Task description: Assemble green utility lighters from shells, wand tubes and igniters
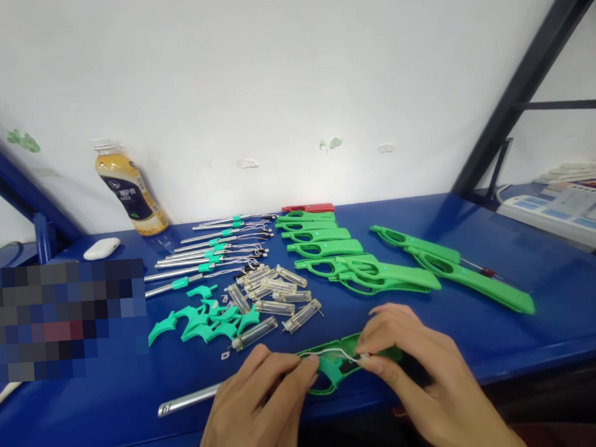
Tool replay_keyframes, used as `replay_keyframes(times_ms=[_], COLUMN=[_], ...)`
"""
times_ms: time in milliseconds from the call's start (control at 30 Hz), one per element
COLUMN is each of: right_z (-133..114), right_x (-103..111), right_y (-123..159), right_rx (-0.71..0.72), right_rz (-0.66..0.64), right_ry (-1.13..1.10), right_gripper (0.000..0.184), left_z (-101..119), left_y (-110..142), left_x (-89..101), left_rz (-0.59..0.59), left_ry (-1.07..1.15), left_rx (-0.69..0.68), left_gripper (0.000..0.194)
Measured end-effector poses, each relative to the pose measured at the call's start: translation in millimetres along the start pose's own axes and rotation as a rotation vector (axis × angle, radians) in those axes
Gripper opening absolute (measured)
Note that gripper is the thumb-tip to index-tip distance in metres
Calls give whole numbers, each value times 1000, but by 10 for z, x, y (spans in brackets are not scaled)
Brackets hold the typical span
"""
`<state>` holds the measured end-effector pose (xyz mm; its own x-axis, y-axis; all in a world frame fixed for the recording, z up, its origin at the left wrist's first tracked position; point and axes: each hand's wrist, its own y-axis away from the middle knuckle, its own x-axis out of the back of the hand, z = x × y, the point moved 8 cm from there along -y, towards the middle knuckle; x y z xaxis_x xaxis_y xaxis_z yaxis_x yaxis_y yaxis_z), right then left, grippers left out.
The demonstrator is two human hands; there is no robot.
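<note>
A green lighter casing half (354,342) lies open side up near the table's front edge, a metal lighter tube (188,400) sticking out to its left. Inside it sits a teal trigger (331,372). My left hand (262,403) is closed on the casing's left part, fingertips by the wire. My right hand (422,361) pinches the end of the white wire (332,350) between thumb and index finger, above the casing. A small pale piece shows at those fingertips. The wire arches between both hands. Fingers hide part of the casing.
Behind the hands lie clear fuel tanks (276,308), loose teal triggers (197,322) and metal tubes with wires (193,259). Several green casings (325,249) lie further right, with a red casing (312,209) at the back. A drink bottle (129,187) and white earbud case (102,249) stand left.
</note>
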<state>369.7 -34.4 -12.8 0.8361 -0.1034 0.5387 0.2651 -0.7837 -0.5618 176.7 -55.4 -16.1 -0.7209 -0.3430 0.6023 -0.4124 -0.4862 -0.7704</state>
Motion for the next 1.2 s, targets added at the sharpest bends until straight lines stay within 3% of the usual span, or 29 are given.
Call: replay_keyframes(times_ms=[467, 667, 1200], right_z=[6, 16, 53], right_x=[25, 24, 19], right_y=[14, 14, -18], right_rx=[-8, -8, -86], right_rz=[14, 18, 3], right_ry=[-9, -17, -123], right_gripper=[14, 13, 13], left_z=[5, 24, 32], left_y=[-27, -58, -4], left_x=[23, 76, -26], left_rz=[-5, 59, -35], left_ry=[16, 23, -25], left_rx=[29, 26, -42], left_gripper=[36, 35, 30])
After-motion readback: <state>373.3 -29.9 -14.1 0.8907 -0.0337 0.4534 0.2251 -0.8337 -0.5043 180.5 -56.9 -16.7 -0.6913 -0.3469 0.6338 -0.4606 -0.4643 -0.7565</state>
